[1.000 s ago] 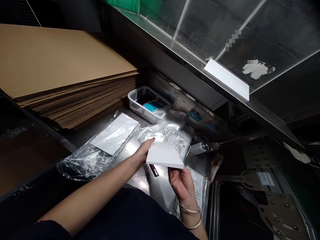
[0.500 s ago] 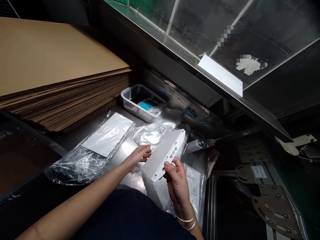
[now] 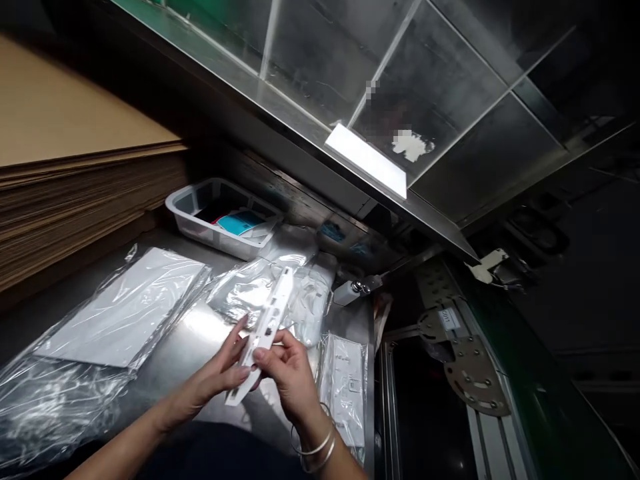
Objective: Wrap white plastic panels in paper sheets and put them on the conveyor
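White panel partly hidden, cardboard stack cropped, label blurred

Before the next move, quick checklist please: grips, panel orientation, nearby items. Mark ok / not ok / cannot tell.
1. Right hand gripping the white panel, thumb on its slotted edge: ok.
2. Left hand bearing any of the panel's weight: cannot tell; its thumb and fingers are at the panel's lower end.
3. Slotted edge turned up into view: ok.
4. Panel's broad faces free of marks: cannot tell, seen nearly edge-on.
5. Large bagged white item on the left, apart from both hands: ok.
6. Bagged white part on the right, untouched by the right forearm: cannot tell, they overlap in view.
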The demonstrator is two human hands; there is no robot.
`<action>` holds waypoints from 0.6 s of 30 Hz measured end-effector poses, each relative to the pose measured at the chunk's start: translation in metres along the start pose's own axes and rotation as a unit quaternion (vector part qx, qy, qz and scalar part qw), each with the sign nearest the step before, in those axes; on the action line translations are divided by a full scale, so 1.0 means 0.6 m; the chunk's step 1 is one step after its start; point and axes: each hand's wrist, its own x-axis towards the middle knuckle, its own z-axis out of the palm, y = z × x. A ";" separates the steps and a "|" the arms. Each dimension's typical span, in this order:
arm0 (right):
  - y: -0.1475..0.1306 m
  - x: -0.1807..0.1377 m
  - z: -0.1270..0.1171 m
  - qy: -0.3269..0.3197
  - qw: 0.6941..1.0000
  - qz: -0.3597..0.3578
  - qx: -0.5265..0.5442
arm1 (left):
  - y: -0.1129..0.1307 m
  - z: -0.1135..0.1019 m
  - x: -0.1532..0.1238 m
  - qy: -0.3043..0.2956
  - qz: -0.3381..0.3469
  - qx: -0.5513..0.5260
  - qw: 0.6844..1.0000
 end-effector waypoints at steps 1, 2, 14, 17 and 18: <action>0.003 0.018 -0.018 -0.004 0.998 -0.005 -0.057 | 0.001 -0.003 -0.006 0.017 -0.022 0.000 1.000; 0.002 0.039 -0.043 0.021 0.988 -0.020 -0.150 | 0.003 -0.007 -0.012 0.042 -0.040 0.001 0.998; -0.017 0.250 -0.244 0.176 0.708 0.006 -0.684 | 0.025 -0.027 -0.030 0.104 -0.050 -0.033 0.993; -0.037 0.264 -0.250 0.176 0.700 0.031 -0.691 | 0.034 -0.008 -0.029 0.078 -0.059 -0.051 0.994; -0.049 0.260 -0.260 0.181 0.702 0.031 -0.688 | 0.034 -0.003 -0.027 0.068 -0.059 -0.059 0.994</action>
